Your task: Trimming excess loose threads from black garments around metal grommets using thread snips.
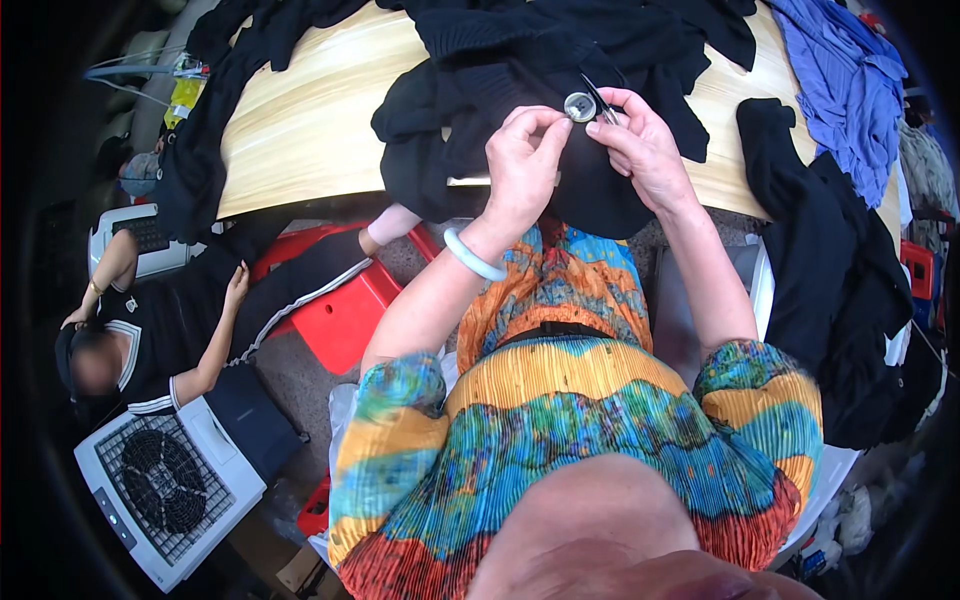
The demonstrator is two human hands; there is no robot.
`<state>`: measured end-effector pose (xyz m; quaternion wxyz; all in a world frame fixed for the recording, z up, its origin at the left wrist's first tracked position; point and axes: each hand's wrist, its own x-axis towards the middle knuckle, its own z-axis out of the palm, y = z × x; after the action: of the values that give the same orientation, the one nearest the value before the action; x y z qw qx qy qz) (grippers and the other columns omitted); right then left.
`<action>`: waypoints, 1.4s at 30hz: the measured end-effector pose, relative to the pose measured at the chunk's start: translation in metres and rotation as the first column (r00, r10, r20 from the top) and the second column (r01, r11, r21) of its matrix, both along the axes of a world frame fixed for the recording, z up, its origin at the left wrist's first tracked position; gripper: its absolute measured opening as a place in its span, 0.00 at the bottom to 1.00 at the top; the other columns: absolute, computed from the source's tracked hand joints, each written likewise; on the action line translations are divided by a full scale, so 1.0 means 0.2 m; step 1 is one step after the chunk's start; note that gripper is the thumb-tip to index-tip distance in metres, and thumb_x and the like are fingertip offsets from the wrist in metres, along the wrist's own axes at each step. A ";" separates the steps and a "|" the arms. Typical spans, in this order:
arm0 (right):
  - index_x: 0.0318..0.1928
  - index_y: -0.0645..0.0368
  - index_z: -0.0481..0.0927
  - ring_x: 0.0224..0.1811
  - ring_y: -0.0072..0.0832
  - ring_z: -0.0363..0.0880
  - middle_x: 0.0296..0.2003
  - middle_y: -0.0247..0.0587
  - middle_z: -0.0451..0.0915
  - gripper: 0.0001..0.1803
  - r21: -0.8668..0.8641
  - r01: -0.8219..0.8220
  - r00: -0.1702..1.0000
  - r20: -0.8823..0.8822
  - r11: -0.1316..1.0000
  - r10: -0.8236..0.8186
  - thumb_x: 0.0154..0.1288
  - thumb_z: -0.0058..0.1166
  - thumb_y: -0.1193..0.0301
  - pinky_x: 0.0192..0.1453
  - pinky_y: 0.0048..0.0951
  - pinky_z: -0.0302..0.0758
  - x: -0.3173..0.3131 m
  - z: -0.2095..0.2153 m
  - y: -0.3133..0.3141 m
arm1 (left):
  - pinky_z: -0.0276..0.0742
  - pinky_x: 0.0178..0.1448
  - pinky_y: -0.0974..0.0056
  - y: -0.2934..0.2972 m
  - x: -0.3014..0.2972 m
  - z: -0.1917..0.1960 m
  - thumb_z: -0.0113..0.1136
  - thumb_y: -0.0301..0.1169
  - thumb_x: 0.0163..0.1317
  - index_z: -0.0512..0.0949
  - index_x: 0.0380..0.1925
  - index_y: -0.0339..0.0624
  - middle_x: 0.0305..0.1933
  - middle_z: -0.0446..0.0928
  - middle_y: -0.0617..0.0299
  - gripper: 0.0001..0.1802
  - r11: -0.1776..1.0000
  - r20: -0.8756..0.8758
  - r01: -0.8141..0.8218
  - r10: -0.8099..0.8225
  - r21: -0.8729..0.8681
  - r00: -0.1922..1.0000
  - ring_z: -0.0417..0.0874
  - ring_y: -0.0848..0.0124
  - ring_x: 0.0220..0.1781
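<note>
Above the table's near edge, my left hand [525, 160] is closed, thumb and forefinger pinching the edge of a round button [579, 107] with a pale rim and darker middle. My right hand [645, 150] is beside it, fingers closed round small dark thread snips [600, 98] whose metal part shows near the thumb. The snips and the button are very near each other; whether they touch I cannot tell. Under both hands lies a black knitted garment [480, 110], partly hanging over the edge onto my lap. Any thread at the button is too small to make out.
More black clothes [820, 260] drape over the right side of the wooden table [310, 110]. A blue-purple cloth [845, 90] hangs at the far right. At left, a person in black [180, 310] lies back across red stools [345, 315], near a white fan unit [170, 480].
</note>
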<state>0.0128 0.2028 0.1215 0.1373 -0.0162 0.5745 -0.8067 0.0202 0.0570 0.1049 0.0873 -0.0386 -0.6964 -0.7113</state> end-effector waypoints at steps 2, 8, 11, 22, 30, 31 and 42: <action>0.47 0.60 0.65 0.12 0.06 0.55 0.24 0.26 0.69 0.19 -0.024 0.000 1.000 0.017 1.000 0.001 0.54 0.52 0.77 0.15 0.10 0.51 0.00 0.00 0.01 | 0.68 0.27 0.72 0.00 0.01 0.02 0.54 0.23 0.54 0.73 0.25 0.32 0.27 0.71 0.60 0.04 0.982 -0.011 -0.031 0.030 -0.189 0.999 0.72 0.77 0.22; 0.46 0.61 0.66 0.13 0.07 0.56 0.27 0.26 0.71 0.18 -0.204 0.006 0.989 0.147 0.979 0.025 0.54 0.52 0.77 0.16 0.11 0.53 -0.01 0.01 0.03 | 0.67 0.28 0.68 -0.05 0.00 0.03 0.50 0.25 0.56 0.70 0.24 0.35 0.23 0.69 0.59 0.05 0.971 -0.030 -0.021 0.014 -0.240 0.999 0.71 0.71 0.22; 0.46 0.60 0.67 0.13 0.07 0.56 0.28 0.26 0.71 0.17 -0.241 0.010 0.983 0.178 0.970 0.034 0.54 0.52 0.77 0.16 0.11 0.53 -0.01 0.00 0.03 | 0.67 0.26 0.69 -0.06 0.01 0.05 0.51 0.26 0.56 0.70 0.24 0.35 0.22 0.69 0.59 0.06 0.961 -0.075 -0.042 0.022 -0.273 0.997 0.71 0.73 0.20; 0.47 0.62 0.63 0.12 0.07 0.56 0.27 0.28 0.72 0.20 -0.124 -0.016 0.995 0.091 0.992 0.028 0.53 0.53 0.76 0.15 0.10 0.53 -0.01 -0.01 0.01 | 0.67 0.22 0.75 -0.02 0.02 0.06 0.60 0.27 0.51 0.75 0.25 0.33 0.24 0.71 0.63 0.07 0.997 0.191 0.074 -0.075 0.010 0.979 0.72 0.80 0.19; 0.46 0.61 0.65 0.13 0.07 0.56 0.26 0.26 0.71 0.19 -0.171 -0.013 0.989 0.144 0.985 0.039 0.54 0.53 0.75 0.16 0.10 0.52 0.00 -0.01 0.00 | 0.68 0.27 0.77 -0.10 0.01 0.13 0.47 0.26 0.61 0.69 0.30 0.38 0.34 0.70 0.66 0.03 0.969 0.176 0.237 -0.222 -0.065 0.959 0.69 0.81 0.22; 0.46 0.61 0.65 0.14 0.06 0.56 0.25 0.26 0.70 0.18 -0.130 -0.012 0.992 0.123 0.991 0.028 0.55 0.53 0.74 0.16 0.10 0.52 0.01 -0.01 0.01 | 0.70 0.29 0.76 -0.10 0.00 0.13 0.47 0.27 0.61 0.69 0.30 0.39 0.33 0.69 0.66 0.04 0.956 0.227 0.260 -0.286 0.136 0.931 0.70 0.81 0.24; 0.41 0.60 0.72 0.12 0.06 0.50 0.19 0.26 0.66 0.12 0.014 -0.063 0.998 0.019 0.998 0.063 0.65 0.42 0.65 0.15 0.10 0.46 0.20 0.17 -0.01 | 0.72 0.49 0.67 -0.12 -0.05 0.19 0.48 0.27 0.61 0.70 0.30 0.40 0.31 0.69 0.67 0.03 0.707 0.146 0.318 -0.512 0.632 0.847 0.72 0.79 0.34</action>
<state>0.0531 0.2003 0.1560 0.1683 -0.0257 0.5783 -0.7979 0.0095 0.0326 0.1422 -0.1802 -0.0552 -0.4200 -0.8878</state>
